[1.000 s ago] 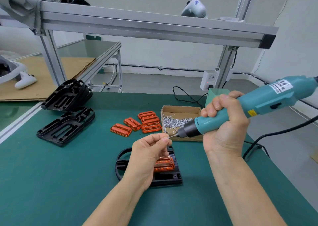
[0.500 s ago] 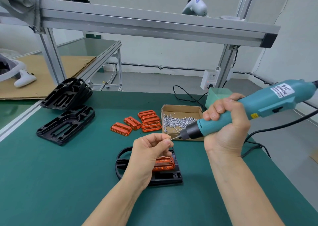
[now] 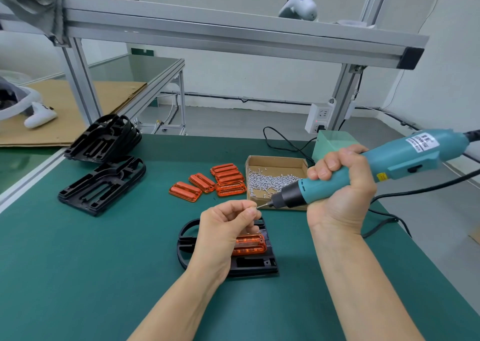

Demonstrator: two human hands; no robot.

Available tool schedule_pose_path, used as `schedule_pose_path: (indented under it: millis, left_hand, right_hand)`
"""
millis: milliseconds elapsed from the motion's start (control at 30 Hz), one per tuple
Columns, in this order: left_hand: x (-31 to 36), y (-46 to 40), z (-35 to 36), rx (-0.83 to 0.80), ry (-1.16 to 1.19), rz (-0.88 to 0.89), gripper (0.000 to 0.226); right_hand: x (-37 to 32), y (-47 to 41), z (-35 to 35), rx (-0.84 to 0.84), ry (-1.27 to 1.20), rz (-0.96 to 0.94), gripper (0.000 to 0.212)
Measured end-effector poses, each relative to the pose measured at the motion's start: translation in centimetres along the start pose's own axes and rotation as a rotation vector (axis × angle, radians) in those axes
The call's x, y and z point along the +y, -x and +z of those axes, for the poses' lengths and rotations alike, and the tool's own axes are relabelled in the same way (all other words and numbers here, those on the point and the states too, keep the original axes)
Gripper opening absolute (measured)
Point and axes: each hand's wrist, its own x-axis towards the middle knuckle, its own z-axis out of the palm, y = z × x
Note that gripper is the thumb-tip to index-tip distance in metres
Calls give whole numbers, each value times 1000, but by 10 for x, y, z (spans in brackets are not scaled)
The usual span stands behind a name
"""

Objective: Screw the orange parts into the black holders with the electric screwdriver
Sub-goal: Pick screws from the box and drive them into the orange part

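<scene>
While a black holder [image 3: 249,265] with an orange part [image 3: 250,243] seated in it lies nearest on the green mat [image 3: 78,275], a screw, too small to make out, appears to be pinched in the left hand [image 3: 226,226] and offered to the bit tip, presumably so it can be carried down to the part. The electric screwdriver [image 3: 363,170] is gripped in the clenched right hand [image 3: 340,190], tilted toward that pinch. Farther off, spare orange parts [image 3: 220,181] and a box of screws [image 3: 275,179] are kept within reach, with empty holders [image 3: 102,182] stacked left.
</scene>
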Motion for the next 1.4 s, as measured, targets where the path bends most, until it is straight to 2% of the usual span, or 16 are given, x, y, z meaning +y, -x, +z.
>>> schedule_pose_path:
  millis: [400, 667, 767, 967, 1033, 1133, 1200, 1267, 1400]
  left_hand:
    - [5, -1, -4, -19, 16, 5, 20]
    - [1, -2, -8, -76, -54, 13, 17]
    - [2, -2, -10, -83, -66, 18, 9]
    - [5, 0, -17, -114, -144, 44, 33]
    - [6, 0, -23, -77, -295, 86, 37]
    - [7, 0, -31, -64, -806, 206, 30]
    - [5, 2, -32, -182, -1080, 313, 27]
    - [0, 3, -30, -326, -1249, 368, 25]
    - [-12, 4, -28, -436, -1440, 335, 29]
  right_hand:
    - [4, 0, 0, 8, -27, 34, 16]
    - [4, 0, -2, -23, -12, 38, 17]
    - [4, -2, -3, -33, -3, 50, 17]
    - [4, -6, -5, -87, 22, 72, 17]
    - [4, -8, -6, -120, 42, 95, 17]
    - [5, -11, -10, -178, 120, 137, 19]
    - [8, -12, -13, -212, 189, 148, 20]
    - [11, -13, -16, -239, 240, 160, 22]
    - [18, -14, -18, -285, 321, 176, 21]
